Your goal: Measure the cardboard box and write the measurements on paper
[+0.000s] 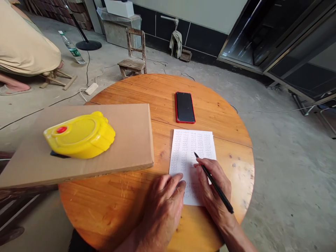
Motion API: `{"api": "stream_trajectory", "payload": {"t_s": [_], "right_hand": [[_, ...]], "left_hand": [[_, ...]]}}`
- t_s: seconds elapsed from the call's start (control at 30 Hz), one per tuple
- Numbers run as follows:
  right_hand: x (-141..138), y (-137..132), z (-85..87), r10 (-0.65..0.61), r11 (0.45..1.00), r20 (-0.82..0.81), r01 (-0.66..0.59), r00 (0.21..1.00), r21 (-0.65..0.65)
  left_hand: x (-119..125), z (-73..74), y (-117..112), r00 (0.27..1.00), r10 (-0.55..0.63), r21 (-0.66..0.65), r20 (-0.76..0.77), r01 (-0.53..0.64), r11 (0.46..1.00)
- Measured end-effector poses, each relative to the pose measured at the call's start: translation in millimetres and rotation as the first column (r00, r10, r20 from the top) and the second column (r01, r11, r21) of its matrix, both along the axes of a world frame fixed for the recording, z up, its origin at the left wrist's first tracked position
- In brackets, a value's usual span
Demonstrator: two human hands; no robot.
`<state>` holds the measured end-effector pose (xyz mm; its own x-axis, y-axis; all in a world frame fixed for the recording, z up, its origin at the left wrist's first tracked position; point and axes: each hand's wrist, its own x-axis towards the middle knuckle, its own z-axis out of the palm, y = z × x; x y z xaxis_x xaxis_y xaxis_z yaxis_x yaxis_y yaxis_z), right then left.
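A white sheet of paper (181, 147), covered with columns of small handwritten marks, lies on the round wooden table (126, 206). In my right hand (216, 182) is a black pen (216, 185), pinched between thumb and fingers. Its tip points at the middle of the sheet, and whether it touches the paper I cannot tell. My left hand (166, 203) rests with its fingers lying on the sheet's lower left edge and holds nothing. Beyond the paper lies a phone (184, 106) in a red case, its screen dark.
On the left, a cardboard box (133, 140) overhangs the table edge, bearing a yellow tape-measure-shaped object (81, 136) with a red button. Behind stand a small wooden chair (133, 63) and a plastic bottle (72, 49). A seated person (26, 42) is at far left. Cables cross the floor.
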<state>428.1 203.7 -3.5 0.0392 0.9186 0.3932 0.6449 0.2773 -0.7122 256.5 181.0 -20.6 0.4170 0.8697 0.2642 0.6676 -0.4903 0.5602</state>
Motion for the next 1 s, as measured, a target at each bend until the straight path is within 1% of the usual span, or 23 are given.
{"api": "stream_trajectory", "payload": {"t_s": [0.07,0.1,0.17,0.23,0.27,0.3,0.37,0.43,0.5,0.6,0.7,0.77,0.83,1.0], "right_hand": [[4.9,0.0,3.2,0.048,0.998,0.215,-0.053,0.975,0.016],[7.0,0.6,4.6,0.06,0.997,0.35,-0.069,0.935,0.015],[9.2,3.6,6.7,0.061,0.997,0.595,-0.076,0.801,0.001],[10.0,6.6,8.5,0.091,0.996,0.734,-0.077,0.673,-0.053],[10.7,6.9,9.5,0.107,0.994,0.765,-0.077,0.635,-0.076],[12.1,5.6,10.5,0.113,0.994,0.781,-0.07,0.615,-0.089],[17.7,-2.9,12.0,0.085,0.996,0.78,-0.03,0.62,-0.085],[26.6,-19.9,11.5,0.023,0.999,0.75,0.021,0.661,-0.049],[36.0,-42.9,7.0,-0.037,0.998,0.708,0.065,0.705,-0.014],[44.2,-77.4,-7.1,-0.117,0.991,0.671,0.13,0.732,0.031],[44.1,-97.4,-23.2,-0.17,0.984,0.677,0.157,0.716,0.082],[43.4,-99.7,-30.1,-0.188,0.982,0.693,0.147,0.696,0.118],[44.7,-95.4,-32.4,-0.181,0.983,0.709,0.125,0.682,0.131],[51.5,-77.4,-28.7,-0.167,0.986,0.72,0.102,0.674,0.133]], "left_hand": [[-0.1,1.1,-0.1,1.0,-0.001,0.014,0.004,0.0,1.0],[-0.2,1.8,0.1,1.0,0.0,0.022,0.007,0.0,1.0],[-0.2,3.1,0.8,1.0,0.0,0.033,0.01,0.0,0.999],[0.1,3.8,1.9,1.0,0.003,0.043,0.006,-0.003,0.999],[0.5,3.9,2.4,1.0,0.005,0.048,-0.001,-0.005,0.999],[0.9,4.0,2.8,1.0,0.004,0.052,-0.011,-0.003,0.999],[1.5,4.6,2.5,1.0,0.0,0.059,-0.027,0.001,0.998],[0.6,6.0,0.0,0.999,-0.003,0.067,-0.038,0.005,0.998],[-3.0,7.7,-5.4,0.998,0.02,0.08,-0.066,-0.015,0.997],[-13.0,7.7,-17.8,0.987,0.066,0.088,-0.144,-0.054,0.995],[-22.2,1.9,-32.0,0.979,0.079,0.11,-0.189,-0.059,0.992],[-23.9,-3.0,-40.9,0.975,0.094,0.148,-0.201,-0.065,0.987],[-21.3,-6.4,-48.4,0.972,0.115,0.186,-0.207,-0.076,0.98],[-7.7,-6.4,-57.7,0.96,0.144,0.245,-0.239,-0.084,0.966]]}}
